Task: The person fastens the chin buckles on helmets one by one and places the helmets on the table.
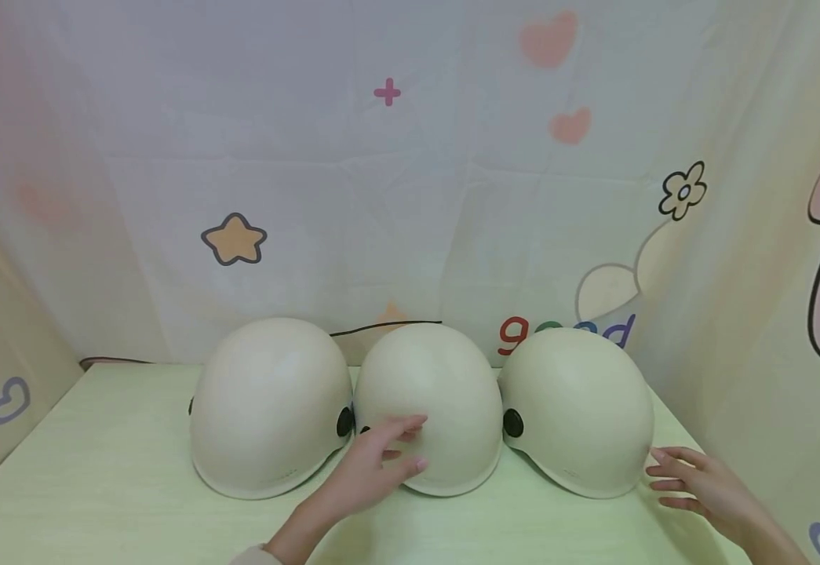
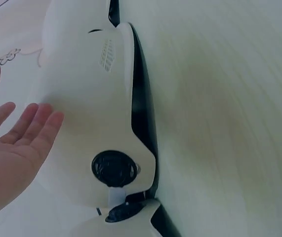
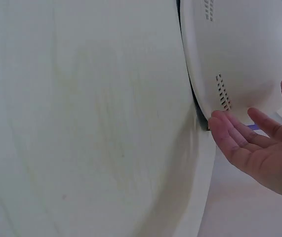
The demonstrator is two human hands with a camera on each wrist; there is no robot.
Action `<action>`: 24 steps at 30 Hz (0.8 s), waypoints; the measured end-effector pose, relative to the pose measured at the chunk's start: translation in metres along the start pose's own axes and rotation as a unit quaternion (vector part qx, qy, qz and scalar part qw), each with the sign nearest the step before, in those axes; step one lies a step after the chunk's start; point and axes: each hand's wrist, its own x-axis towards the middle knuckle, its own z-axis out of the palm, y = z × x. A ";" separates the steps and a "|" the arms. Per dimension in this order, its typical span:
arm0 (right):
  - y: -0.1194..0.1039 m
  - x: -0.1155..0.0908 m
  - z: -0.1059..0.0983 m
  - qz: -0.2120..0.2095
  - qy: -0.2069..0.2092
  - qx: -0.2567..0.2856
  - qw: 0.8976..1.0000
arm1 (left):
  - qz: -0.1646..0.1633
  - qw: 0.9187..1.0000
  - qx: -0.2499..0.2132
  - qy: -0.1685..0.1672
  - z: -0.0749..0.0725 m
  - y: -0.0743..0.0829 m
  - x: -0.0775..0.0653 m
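Note:
Three cream helmets stand side by side on the pale table, domes up. My left hand (image 1: 370, 463) hovers in front of the middle helmet (image 1: 438, 392), fingers relaxed and holding nothing. In the left wrist view that helmet shows a round black side fitting (image 2: 114, 169) and small vent slots. Beside the right helmet (image 1: 579, 408), my right hand (image 1: 709, 486) has its loosely bent fingertips right at the lower right rim. The right wrist view shows the same rim and its vent holes (image 3: 223, 92) close to the fingers. The left helmet (image 1: 268, 408) is apart from both hands.
A printed cloth (image 1: 410, 196) with hearts, a star and a flower hangs behind the table (image 1: 134, 455). More cloth (image 1: 770, 314) hangs along the right side, close to the right hand. A thin dark cord (image 1: 381, 324) runs behind the helmets.

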 end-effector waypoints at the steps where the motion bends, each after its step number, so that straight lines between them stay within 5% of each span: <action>1: 0.002 0.001 0.000 0.003 0.002 0.009 1.000 | -0.004 1.000 -0.014 -0.006 0.002 0.001 0.001; 7: 0.010 0.004 0.002 0.024 0.001 0.065 0.998 | -0.019 0.997 -0.064 -0.043 0.014 0.005 0.003; 16: 0.015 0.006 0.001 0.018 -0.034 0.140 0.989 | -0.031 0.994 -0.072 -0.082 0.038 0.010 0.007; 24: 0.019 0.007 0.002 0.017 -0.038 0.144 0.989 | -0.051 0.992 -0.065 -0.095 0.066 0.011 0.019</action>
